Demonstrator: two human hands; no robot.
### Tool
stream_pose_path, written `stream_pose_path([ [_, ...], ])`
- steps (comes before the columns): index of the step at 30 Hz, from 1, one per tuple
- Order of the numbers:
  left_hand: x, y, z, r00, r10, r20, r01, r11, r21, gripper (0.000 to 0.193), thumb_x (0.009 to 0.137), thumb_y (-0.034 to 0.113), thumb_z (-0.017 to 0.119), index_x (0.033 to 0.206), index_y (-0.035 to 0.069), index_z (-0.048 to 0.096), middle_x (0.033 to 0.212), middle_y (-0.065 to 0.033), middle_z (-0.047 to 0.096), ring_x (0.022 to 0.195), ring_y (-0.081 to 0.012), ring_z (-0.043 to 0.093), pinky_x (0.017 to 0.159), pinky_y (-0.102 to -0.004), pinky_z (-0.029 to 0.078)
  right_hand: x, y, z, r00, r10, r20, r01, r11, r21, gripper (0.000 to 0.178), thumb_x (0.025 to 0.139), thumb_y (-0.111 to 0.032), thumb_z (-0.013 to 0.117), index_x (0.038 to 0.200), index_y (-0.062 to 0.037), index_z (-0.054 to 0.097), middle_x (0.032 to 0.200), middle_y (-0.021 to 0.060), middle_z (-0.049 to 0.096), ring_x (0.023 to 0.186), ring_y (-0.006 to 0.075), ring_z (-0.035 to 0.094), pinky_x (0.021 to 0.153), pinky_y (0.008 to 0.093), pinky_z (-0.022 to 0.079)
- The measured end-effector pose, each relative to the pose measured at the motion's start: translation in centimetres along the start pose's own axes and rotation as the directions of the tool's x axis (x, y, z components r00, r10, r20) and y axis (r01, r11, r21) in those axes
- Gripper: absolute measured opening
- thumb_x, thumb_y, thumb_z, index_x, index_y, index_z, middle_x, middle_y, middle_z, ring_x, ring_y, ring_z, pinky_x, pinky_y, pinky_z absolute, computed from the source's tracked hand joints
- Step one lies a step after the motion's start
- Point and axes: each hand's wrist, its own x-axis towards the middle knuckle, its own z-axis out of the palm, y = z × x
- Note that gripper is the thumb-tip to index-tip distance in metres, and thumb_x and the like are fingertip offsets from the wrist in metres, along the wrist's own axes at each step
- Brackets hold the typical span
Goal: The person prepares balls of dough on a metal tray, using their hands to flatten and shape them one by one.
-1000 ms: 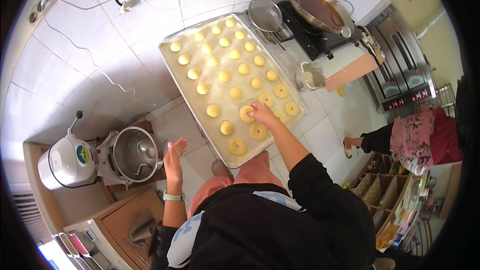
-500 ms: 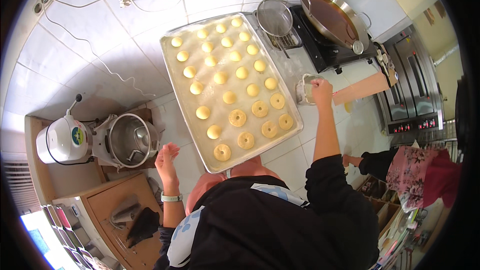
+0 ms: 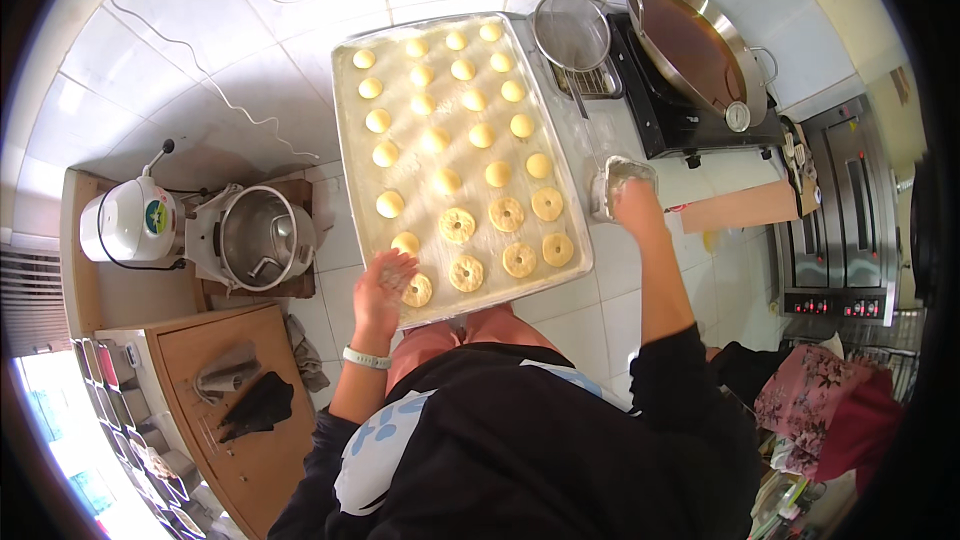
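Note:
A large baking tray (image 3: 355, 155) carries rows of round yellow dough balls (image 3: 446, 181). Toward its near edge lie several flattened dough rings (image 3: 519, 260) with a hole in the middle. Over the tray's near left corner hovers my left hand (image 3: 380, 292), palm turned up and fingers spread, dusted with something white. It holds nothing and is beside a dough ball (image 3: 405, 242) and partly over a dough ring (image 3: 418, 289). My right hand (image 3: 638, 205) reaches down into a small clear container (image 3: 601, 190) of what looks like white flour, right of the tray. Its fingertips are hidden there.
Behind the container are a mesh strainer (image 3: 572, 32) and a wide pan of brown oil (image 3: 690, 45) on a black stove (image 3: 650, 125). A cardboard piece (image 3: 740, 208) lies to the right. A mixer bowl (image 3: 268, 238) stands left. Another person's floral clothing (image 3: 810, 395) shows at right.
My left hand has moved right, from beside the tray to over its near left corner. My right hand has gone down from the container's rim into it. The whole view has shifted slightly.

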Motion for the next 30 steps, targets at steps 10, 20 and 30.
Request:
stream_pose_path([
  [10,0.1,1.3,0.0,0.836,-0.276,0.474,0.513,0.699,-0.498,0.082,0.087,0.057,0.044,0.129,-0.012,0.031,0.132,-0.0255,0.040,0.125,-0.0352,0.038,0.107,-0.0448,0.029,-9.1,-22.3,10.2,0.635,-0.766,-0.101,0.752,0.582,0.310,0.058,0.092,-0.040,0.042,0.133,0.0005,0.036,0.137,0.0196,0.038,0.129,0.0313,0.034,0.107,0.0446,0.025],
  [20,-3.3,5.4,-10.7,0.997,0.032,0.066,0.032,0.621,-0.784,0.062,0.093,0.036,0.045,0.131,-0.011,0.031,0.137,-0.0231,0.037,0.129,-0.0323,0.035,0.108,-0.0432,0.030,-7.6,-24.8,13.2,0.481,-0.877,0.008,0.877,0.481,-0.005,0.067,0.091,-0.048,0.037,0.138,-0.0010,0.028,0.144,0.0127,0.030,0.133,0.0249,0.028,0.110,0.0481,0.015],
  [30,-4.5,4.6,-12.2,1.000,-0.030,0.004,0.022,0.624,-0.781,0.049,0.093,0.025,0.046,0.129,-0.007,0.037,0.132,-0.0177,0.045,0.125,-0.0292,0.041,0.106,-0.0419,0.034,-5.9,-24.9,13.7,0.509,-0.860,0.007,0.860,0.509,0.025,0.061,0.090,-0.041,0.040,0.137,-0.0037,0.030,0.141,0.0111,0.033,0.132,0.0248,0.030,0.110,0.0511,0.012],
])
